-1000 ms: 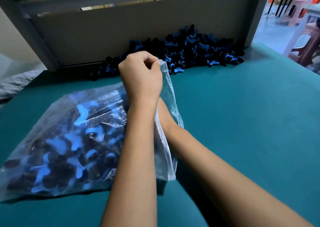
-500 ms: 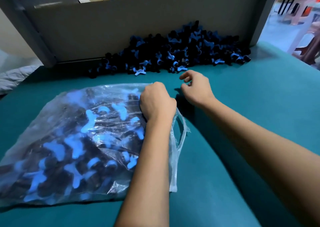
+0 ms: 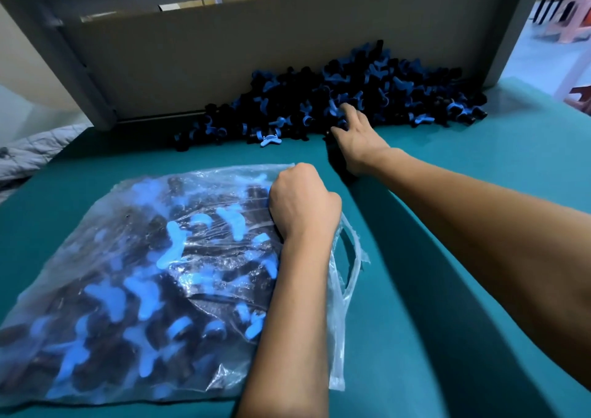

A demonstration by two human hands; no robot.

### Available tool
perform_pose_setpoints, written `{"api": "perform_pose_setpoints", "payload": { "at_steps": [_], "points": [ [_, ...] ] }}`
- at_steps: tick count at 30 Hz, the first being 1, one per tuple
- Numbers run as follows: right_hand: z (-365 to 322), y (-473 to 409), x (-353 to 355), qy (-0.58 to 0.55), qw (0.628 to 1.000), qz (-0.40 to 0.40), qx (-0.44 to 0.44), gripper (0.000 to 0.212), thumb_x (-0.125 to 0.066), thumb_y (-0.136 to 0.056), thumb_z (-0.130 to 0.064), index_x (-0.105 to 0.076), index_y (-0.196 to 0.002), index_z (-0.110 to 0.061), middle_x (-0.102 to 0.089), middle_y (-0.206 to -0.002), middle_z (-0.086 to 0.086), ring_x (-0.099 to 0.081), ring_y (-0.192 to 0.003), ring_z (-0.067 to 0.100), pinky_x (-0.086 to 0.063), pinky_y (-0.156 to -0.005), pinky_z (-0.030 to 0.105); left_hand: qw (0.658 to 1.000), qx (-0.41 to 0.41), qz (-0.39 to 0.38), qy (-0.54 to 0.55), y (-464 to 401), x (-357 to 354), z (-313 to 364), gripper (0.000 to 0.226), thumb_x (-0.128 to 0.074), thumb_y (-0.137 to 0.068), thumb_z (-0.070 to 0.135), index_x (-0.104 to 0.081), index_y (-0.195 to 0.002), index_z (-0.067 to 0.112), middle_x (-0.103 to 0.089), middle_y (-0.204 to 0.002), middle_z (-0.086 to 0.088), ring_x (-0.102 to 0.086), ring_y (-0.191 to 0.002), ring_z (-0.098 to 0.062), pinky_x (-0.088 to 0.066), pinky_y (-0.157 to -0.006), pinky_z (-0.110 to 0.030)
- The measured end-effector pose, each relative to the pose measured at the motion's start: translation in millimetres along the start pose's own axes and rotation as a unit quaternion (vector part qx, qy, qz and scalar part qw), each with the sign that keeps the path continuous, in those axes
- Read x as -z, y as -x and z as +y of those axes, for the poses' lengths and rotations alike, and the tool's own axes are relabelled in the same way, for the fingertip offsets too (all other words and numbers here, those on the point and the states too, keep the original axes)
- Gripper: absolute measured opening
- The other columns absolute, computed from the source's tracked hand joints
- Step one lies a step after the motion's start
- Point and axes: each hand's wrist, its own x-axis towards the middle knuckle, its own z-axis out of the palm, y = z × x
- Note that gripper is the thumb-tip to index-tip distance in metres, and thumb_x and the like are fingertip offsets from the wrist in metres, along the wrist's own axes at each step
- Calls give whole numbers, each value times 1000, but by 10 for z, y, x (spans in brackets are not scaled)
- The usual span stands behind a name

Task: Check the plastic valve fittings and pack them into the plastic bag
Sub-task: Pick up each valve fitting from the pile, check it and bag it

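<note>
Left hand (image 3: 303, 206) fisted on plastic bag (image 3: 128, 277) (full), right hand (image 3: 355, 136) at fittings pile (image 3: 351, 98)

A plastic bag (image 3: 153, 277) of valve fittings lies on the table (image 3: 447, 289), near left. The left hand (image 3: 303, 206) rests on its right edge. Behind, a loose pile of fittings (image 3: 351, 98) sits against a back panel (image 3: 224, 59) (right hand (image 3: 358, 139) touching the pile's front edge).

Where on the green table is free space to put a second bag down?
Free: the table right of the bag, beneath the right arm, and the strip between bag and pile of fittings. Crowded: along the back panel, where the right hand reaches.
</note>
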Motion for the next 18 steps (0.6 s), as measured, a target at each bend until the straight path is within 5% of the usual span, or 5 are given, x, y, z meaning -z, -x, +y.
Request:
{"api": "perform_pose_setpoints", "payload": {
  "at_steps": [4, 10, 13, 16, 18],
  "points": [
    [121, 176, 20, 3, 999, 29, 30, 35, -62, -85, -8, -61, -120, -3, -31, -139, 18, -34, -126, 37, -40, -107, 44, 1000, 0, 4, -2, 18, 9, 13, 17, -59, -80, 4, -72, -84, 14, -72, -92, -5, -66, -88, -33, -61, -75, -41],
    [201, 746, -103, -55, 992, 106, 35, 27, -51, -86, -1, -72, -102, -1, -57, -117, 14, -46, -106, 36, -40, -96, 42, 1000, 5, 11, 4, 6, -14, 15, 18, -60, -81, 1, -72, -80, 14, -70, -85, -4, -62, -78, -28, -59, -64, -38],
    [194, 926, -59, -59, 986, 153, -34, 20, -57, -83, -6, -74, -94, -4, -57, -104, 13, -45, -105, 35, -46, -82, 44, 1000, 7, 14, 3, 20, -15, 17, 20, -60, -79, 0, -73, -80, 15, -68, -83, -2, -60, -74, -27, -49, -57, -33],
    [163, 1000, -31, -19, 961, 223, -160, 29, -66, -78, -13, -61, -106, -6, -49, -118, 16, -42, -115, 38, -48, -81, 46, 1000, 7, 16, 1, 29, -10, 15, 22, -59, -78, -1, -74, -81, 15, -69, -83, -3, -55, -70, -25, -45, -57, -32],
    [179, 981, -50, -30, 955, 192, -224, 49, -65, -81, -20, -51, -128, -12, -40, -138, 17, -36, -129, 40, -46, -91, 49, 1000, 8, 16, 3, 21, -10, 10, 23, -59, -77, -2, -74, -81, 13, -70, -83, -3, -53, -65, -21, -47, -55, -31]
  ]
}}
